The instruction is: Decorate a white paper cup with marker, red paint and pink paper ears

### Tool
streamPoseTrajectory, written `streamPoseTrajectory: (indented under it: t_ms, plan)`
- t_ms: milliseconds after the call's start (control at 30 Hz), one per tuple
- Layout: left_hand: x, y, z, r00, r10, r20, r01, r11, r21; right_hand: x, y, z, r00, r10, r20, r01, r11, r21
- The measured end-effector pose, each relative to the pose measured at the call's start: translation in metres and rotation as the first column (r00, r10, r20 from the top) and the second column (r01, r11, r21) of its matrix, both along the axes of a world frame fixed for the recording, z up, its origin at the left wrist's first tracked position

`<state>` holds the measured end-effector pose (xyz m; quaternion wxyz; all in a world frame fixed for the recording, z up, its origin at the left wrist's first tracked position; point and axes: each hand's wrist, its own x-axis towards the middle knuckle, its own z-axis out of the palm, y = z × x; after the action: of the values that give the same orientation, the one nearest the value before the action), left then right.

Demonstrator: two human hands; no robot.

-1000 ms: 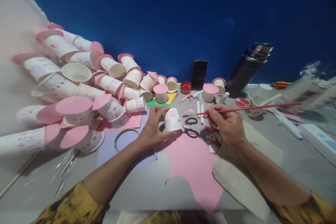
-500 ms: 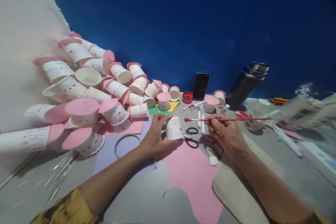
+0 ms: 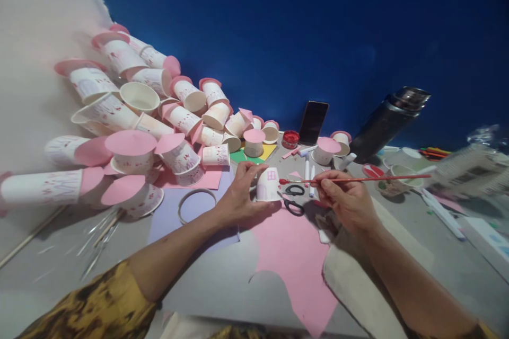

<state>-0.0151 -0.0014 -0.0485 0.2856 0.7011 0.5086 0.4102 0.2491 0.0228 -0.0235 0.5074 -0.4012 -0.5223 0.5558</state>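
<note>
My left hand (image 3: 241, 194) is closed around a small white paper cup (image 3: 268, 189) held upside down, with a pink window drawn on its side and purple marks below. My right hand (image 3: 345, 198) pinches a red-handled paintbrush (image 3: 369, 178) held nearly level. The brush's red-tipped bristles are at the cup's right edge; whether they touch it I cannot tell. Black-handled scissors (image 3: 295, 207) lie just right of the cup. Pink paper (image 3: 288, 243) with a curved cut edge spreads beneath, and an open jar of red paint (image 3: 290, 139) stands behind.
Several decorated paper cups with pink paper tops (image 3: 130, 144) are piled at the left. A leaning phone (image 3: 314, 123) and a dark flask (image 3: 387, 124) stand by the blue wall. Markers (image 3: 312, 180), a cloth (image 3: 358, 270) and a tape ring (image 3: 196, 205) lie around my hands.
The red brush tip has come closer to the cup, now at its right edge. The view has shifted, so things appear slightly farther right and higher. Both hands keep their holds.
</note>
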Motion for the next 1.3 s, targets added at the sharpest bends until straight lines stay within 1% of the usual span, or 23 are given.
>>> streamPoseTrajectory:
  t_ms: [100, 200, 300, 400, 500, 567, 633, 667, 733, 833, 933, 1000, 1067, 1200, 1300]
  plan:
    - [-0.001, -0.001, 0.002, 1.000, 0.000, 0.007, 0.000, 1.000, 0.009, -0.001, 0.003, 0.001, 0.996, -0.031, -0.079, 0.028, 0.999, -0.037]
    - [-0.002, -0.001, 0.005, 1.000, 0.027, -0.011, -0.027, 0.999, 0.035, -0.001, 0.006, 0.000, 0.990, -0.041, -0.135, 0.032, 0.998, -0.062]
    - [-0.004, -0.001, 0.005, 0.998, 0.048, -0.028, -0.046, 0.997, 0.055, 0.001, 0.009, 0.002, 0.983, -0.087, -0.159, 0.083, 0.996, -0.036]
    - [-0.004, 0.000, 0.004, 0.999, 0.043, -0.023, -0.041, 0.998, 0.054, 0.011, 0.016, 0.013, 0.970, -0.219, -0.103, 0.226, 0.972, 0.063]
    - [-0.002, -0.001, 0.002, 0.998, 0.050, -0.026, -0.048, 0.998, 0.050, 0.023, 0.027, 0.033, 0.927, -0.375, 0.013, 0.364, 0.906, 0.215]
    - [-0.001, -0.002, 0.001, 0.999, 0.044, -0.027, -0.043, 0.997, 0.058, 0.028, 0.040, 0.045, 0.887, -0.446, 0.120, 0.384, 0.857, 0.343]
    - [0.000, -0.002, 0.001, 0.999, 0.037, -0.030, -0.035, 0.997, 0.063, 0.026, 0.059, 0.051, 0.835, -0.492, 0.244, 0.335, 0.809, 0.483]
    - [0.000, -0.002, 0.001, 0.999, 0.041, -0.033, -0.039, 0.997, 0.061, 0.022, 0.071, 0.051, 0.806, -0.504, 0.310, 0.286, 0.791, 0.541]
    - [0.001, -0.003, 0.002, 0.997, 0.065, -0.039, -0.063, 0.997, 0.050, 0.010, 0.098, 0.048, 0.712, -0.514, 0.478, 0.120, 0.760, 0.639]
    - [0.003, -0.004, 0.004, 0.995, 0.093, -0.028, -0.092, 0.995, 0.038, -0.012, 0.138, 0.038, 0.678, -0.477, 0.560, -0.009, 0.756, 0.655]
    - [0.006, -0.006, 0.005, 0.996, 0.092, 0.011, -0.092, 0.996, 0.020, -0.028, 0.166, 0.031, 0.629, -0.446, 0.637, -0.105, 0.763, 0.637]
    - [0.008, -0.007, 0.005, 0.995, 0.087, 0.050, -0.086, 0.996, -0.008, -0.034, 0.176, 0.028, 0.586, -0.439, 0.681, -0.135, 0.776, 0.617]
    - [0.008, -0.008, 0.003, 0.994, 0.085, 0.074, -0.082, 0.996, -0.042, -0.037, 0.180, 0.025, 0.542, -0.431, 0.721, -0.159, 0.790, 0.592]
    - [0.007, -0.008, 0.002, 0.993, 0.080, 0.086, -0.071, 0.993, -0.098, -0.037, 0.179, 0.020, 0.470, -0.401, 0.786, -0.198, 0.820, 0.537]
    - [0.006, -0.008, 0.003, 0.988, 0.074, 0.132, -0.055, 0.988, -0.141, -0.035, 0.179, 0.019, 0.435, -0.389, 0.812, -0.186, 0.843, 0.504]
